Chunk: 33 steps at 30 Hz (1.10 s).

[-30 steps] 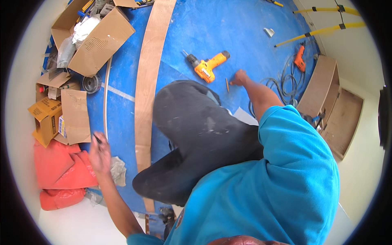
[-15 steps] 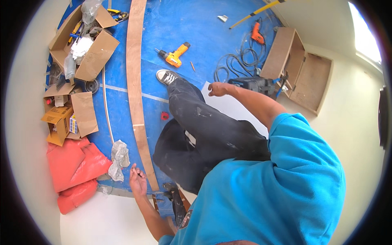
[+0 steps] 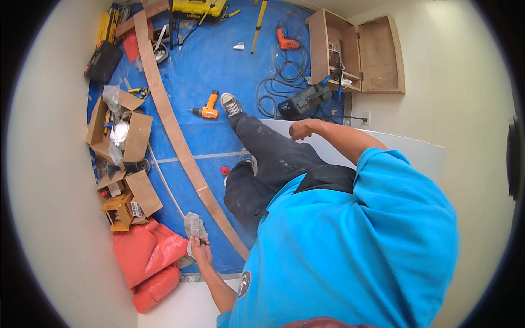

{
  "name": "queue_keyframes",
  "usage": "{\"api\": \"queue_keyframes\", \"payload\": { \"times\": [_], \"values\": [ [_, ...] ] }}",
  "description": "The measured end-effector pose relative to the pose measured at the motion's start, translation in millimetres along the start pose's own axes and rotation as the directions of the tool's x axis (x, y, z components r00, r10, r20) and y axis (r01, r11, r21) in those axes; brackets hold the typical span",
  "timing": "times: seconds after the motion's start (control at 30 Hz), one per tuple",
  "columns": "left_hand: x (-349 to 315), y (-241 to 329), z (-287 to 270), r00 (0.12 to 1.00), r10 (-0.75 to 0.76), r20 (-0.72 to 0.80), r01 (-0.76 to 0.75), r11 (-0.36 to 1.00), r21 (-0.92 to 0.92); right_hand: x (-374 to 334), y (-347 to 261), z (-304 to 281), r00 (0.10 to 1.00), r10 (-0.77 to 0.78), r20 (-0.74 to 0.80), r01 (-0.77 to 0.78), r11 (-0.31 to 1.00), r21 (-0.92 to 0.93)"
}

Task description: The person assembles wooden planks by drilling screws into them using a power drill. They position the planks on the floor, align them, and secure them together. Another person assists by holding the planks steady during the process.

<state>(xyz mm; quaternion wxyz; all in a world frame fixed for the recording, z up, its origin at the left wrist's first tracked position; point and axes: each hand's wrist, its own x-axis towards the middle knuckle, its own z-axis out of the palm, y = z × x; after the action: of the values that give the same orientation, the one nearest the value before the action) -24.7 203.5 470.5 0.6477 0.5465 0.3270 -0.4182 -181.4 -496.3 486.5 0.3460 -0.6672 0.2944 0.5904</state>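
"What are you seeing at the hands?"
"I'm seeing the left hand [image 3: 201, 251] gripping a small dark object [image 3: 204, 241] above the nearest edge of the blue sheet [image 3: 213, 71], probably for easy handling. The right hand [image 3: 299, 130] is curling above the far edge of the white panel [image 3: 418, 153]; whether it's grasping anything, I can't tell."
"Beyond?"
"The cordless drill [image 3: 208, 111] is lying sideways, presumably for stability."

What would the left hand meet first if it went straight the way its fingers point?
Probably the crumpled translucent plastic, directly ahead of the left hand. They overlap in view, but the height between them is unclear.
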Motion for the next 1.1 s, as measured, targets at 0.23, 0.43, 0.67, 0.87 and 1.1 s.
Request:
{"api": "queue_keyframes", "payload": {
  "times": [0.23, 0.43, 0.67, 0.87, 1.1],
  "values": [
    [-54.8, -15.8, 39.4, 0.917, -0.057, -0.394, 0.037, 0.998, -0.059, 49.1, 17.3, -98.3, 0.913, -0.286, -0.291, 0.268, 0.958, -0.101],
    [-80.0, -0.9, 206.4, 0.917, 0.072, -0.393, -0.143, 0.977, -0.156, 67.0, 15.7, -242.0, 0.961, -0.136, -0.241, 0.190, 0.958, 0.215],
    [-41.6, 112.4, 401.3, 0.959, 0.127, -0.255, -0.218, 0.904, -0.368, 57.7, -17.6, -411.3, 0.920, -0.277, -0.277, 0.329, 0.931, 0.161],
    [23.4, 234.0, 519.2, 0.918, 0.326, -0.224, -0.379, 0.889, -0.259, 99.0, -63.2, -502.7, 0.942, -0.245, -0.228, 0.264, 0.963, 0.054],
    [147.7, 300.3, 578.3, 0.979, 0.189, -0.081, -0.195, 0.979, -0.064, 93.9, -128.1, -578.5, 0.896, -0.443, -0.014, 0.443, 0.894, 0.064]
  ]
}}
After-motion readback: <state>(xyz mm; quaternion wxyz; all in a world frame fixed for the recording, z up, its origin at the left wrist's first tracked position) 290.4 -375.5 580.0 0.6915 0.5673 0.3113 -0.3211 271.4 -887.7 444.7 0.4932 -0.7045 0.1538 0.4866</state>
